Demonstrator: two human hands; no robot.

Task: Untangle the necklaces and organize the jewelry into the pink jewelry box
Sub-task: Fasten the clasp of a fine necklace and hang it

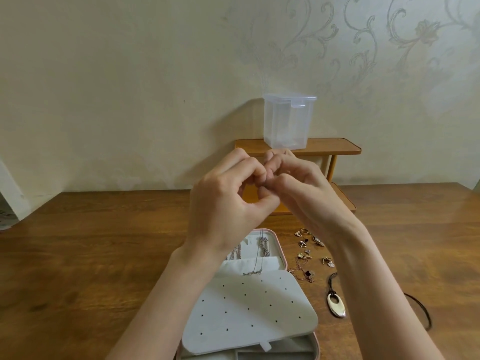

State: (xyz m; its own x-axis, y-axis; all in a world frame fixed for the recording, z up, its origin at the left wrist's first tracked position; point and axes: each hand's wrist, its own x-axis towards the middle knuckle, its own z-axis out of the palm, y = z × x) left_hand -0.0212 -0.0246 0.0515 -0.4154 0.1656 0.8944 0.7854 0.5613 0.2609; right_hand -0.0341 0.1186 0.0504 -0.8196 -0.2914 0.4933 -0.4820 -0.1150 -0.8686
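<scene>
Tabletop (pixel 104 242) under hands: brown wood, soft sheen. Container (pixel 287 123) beyond hands: frosted clear plastic. Earring panel (pixel 249 307) below hands: matt grey felt-like cloth. Pendant (pixel 336 305) right of it: glossy metal.

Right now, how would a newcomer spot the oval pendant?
Start at the open pink jewelry box on the wooden table and look right. Past the small gold earrings lies the oval pendant: the largest piece, glossy cream, on a dark cord.
</scene>
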